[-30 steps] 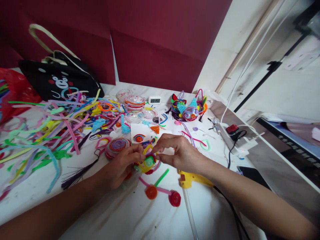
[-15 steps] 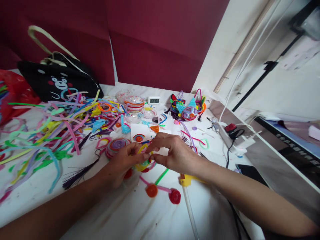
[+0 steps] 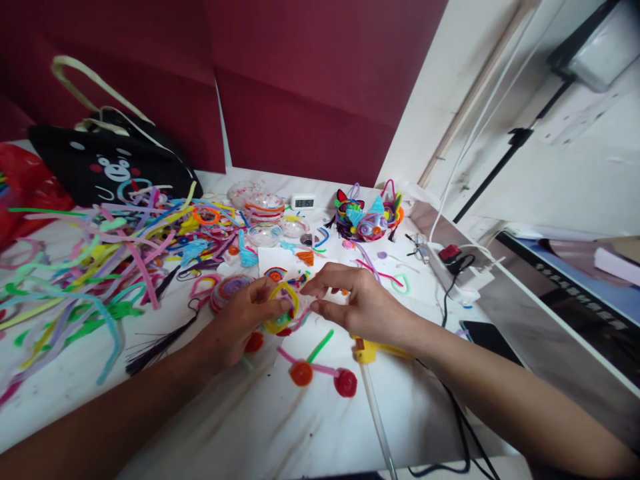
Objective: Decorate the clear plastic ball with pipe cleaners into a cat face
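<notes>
My left hand [image 3: 243, 320] pinches a looped yellow pipe-cleaner piece [image 3: 294, 297] with bits of other colours on it, between thumb and fingers. Just to its right is my right hand [image 3: 365, 303], thumb and fingertips apart, with no object visible between them. Below the hands lie a red coil [image 3: 345, 383] and an orange coil [image 3: 301, 374], joined by pink and green stems. A yellow glue gun [image 3: 367, 351] lies under my right wrist, a clear glue stick [image 3: 377, 417] jutting from it. A purple and pink coiled piece [image 3: 233, 290] is partly behind my left hand.
Many loose pipe cleaners [image 3: 100, 273] cover the left side. Behind them stands a black bag [image 3: 113, 160]. Clear bowls [image 3: 265, 208], a small clock [image 3: 303, 201] and decorated pieces [image 3: 367, 217] line the back. A power strip [image 3: 457, 277] and phone [image 3: 490, 343] are at the right.
My right hand has drawn away to the right from the yellow piece, its fingers parting from it. My left hand keeps its hold. The whole view has shifted slightly.
</notes>
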{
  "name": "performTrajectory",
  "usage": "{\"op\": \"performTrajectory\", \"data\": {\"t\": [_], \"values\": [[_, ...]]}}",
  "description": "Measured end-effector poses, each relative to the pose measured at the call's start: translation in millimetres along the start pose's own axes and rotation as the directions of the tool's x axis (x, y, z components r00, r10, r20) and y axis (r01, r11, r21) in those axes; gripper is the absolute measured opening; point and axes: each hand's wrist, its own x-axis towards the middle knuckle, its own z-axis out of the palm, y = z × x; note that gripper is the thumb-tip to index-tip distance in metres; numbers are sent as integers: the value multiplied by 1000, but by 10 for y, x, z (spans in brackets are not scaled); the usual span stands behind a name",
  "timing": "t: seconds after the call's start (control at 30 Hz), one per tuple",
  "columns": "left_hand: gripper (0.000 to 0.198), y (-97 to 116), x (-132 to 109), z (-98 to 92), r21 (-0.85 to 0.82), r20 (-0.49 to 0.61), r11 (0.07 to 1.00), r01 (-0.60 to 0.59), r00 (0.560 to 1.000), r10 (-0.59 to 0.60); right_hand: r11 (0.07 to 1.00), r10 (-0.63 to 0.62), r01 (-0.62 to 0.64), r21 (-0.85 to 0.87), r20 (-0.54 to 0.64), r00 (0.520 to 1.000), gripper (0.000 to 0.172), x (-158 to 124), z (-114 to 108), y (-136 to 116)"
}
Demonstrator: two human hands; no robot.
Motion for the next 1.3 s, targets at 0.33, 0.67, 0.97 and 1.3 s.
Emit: {"op": "performTrajectory", "data": {"t": [0.33, 0.67, 0.97, 1.3], "values": [[34, 34, 20, -13, -37, -38, 999, 3, 999, -4, 983, 71, -76, -170, -31, 997, 16, -550, -261, 247], [29, -26, 69, -39, -61, 12, 997, 43, 999, -42, 755, 342, -200, -625, 115, 932, 44, -1023, -236, 468], [25, -78, 61, -103, -109, 49, 993, 50, 998, -45, 650, 386, -197, -734, 96, 917, 35, -891, -43, 437], [23, -38, 28, -80, -75, 42, 996, 39, 998, -36, 744, 224, -159, -649, 18, 974, 29, -876, 0, 519]]}}
